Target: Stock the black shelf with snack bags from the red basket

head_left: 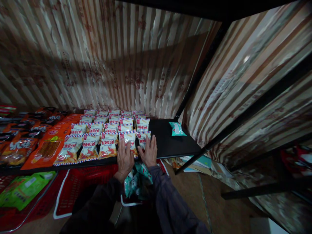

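Observation:
Several white-and-orange snack bags with red lettering and striped edges lie in rows on a black shelf. My left hand rests with its fingers stretched out on the front of one snack bag in the front row. Beside it, my right hand lies with spread fingers against the rightmost front snack bag, covering its lower part. Neither hand is wrapped around a bag. A single teal packet sits apart at the shelf's right end.
Orange flat packs and dark-orange bags fill the shelf's left. Below stand red baskets, one holding teal packets, another a green bag. Black posts frame the right corner; striped sheeting hangs behind.

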Action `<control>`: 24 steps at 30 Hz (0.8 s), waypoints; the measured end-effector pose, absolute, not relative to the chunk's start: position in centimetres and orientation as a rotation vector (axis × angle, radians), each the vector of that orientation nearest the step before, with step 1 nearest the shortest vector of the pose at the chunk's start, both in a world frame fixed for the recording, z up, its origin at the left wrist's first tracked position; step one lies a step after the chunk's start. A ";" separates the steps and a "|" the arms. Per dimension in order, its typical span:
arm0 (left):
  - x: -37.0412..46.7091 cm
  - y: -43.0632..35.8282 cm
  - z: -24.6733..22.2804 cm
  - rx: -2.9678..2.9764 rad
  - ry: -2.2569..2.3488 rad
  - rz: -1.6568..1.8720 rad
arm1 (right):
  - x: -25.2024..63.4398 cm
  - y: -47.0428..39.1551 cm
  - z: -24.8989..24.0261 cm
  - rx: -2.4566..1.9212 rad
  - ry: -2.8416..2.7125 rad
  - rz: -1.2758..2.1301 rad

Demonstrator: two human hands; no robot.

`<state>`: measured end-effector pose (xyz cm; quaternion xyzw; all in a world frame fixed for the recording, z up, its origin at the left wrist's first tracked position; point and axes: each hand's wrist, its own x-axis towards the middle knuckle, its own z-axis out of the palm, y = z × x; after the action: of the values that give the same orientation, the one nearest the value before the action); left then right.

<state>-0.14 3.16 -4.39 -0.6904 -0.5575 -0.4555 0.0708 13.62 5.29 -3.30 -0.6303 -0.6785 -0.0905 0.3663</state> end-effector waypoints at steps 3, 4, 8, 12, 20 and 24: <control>-0.6 3.4 -3.9 -2.100 -1.619 -1.330 | 14.0 6.3 -3.7 -1.664 -1.743 -0.176; -0.8 3.5 -3.9 -2.097 -1.603 -1.326 | 14.1 6.4 -4.0 -1.660 -1.746 -0.170; -1.2 4.1 -4.2 -2.075 -1.579 -1.338 | 14.2 6.7 -4.5 -1.614 -1.733 -0.186; -1.1 4.5 -4.2 -2.049 -1.569 -1.337 | 14.2 7.4 -4.0 -1.587 -1.718 -0.195; -1.4 5.1 -3.6 -2.068 -1.567 -1.306 | 14.4 8.2 -4.1 -1.572 -1.794 -0.225; -1.3 5.2 -3.4 -2.094 -1.563 -1.306 | 14.3 8.2 -4.2 -1.589 -1.805 -0.194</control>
<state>-1.32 5.19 -3.38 -0.7124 -0.5319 -0.4445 0.1097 14.27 8.20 -4.22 -0.6153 -0.6991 -0.0752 0.3564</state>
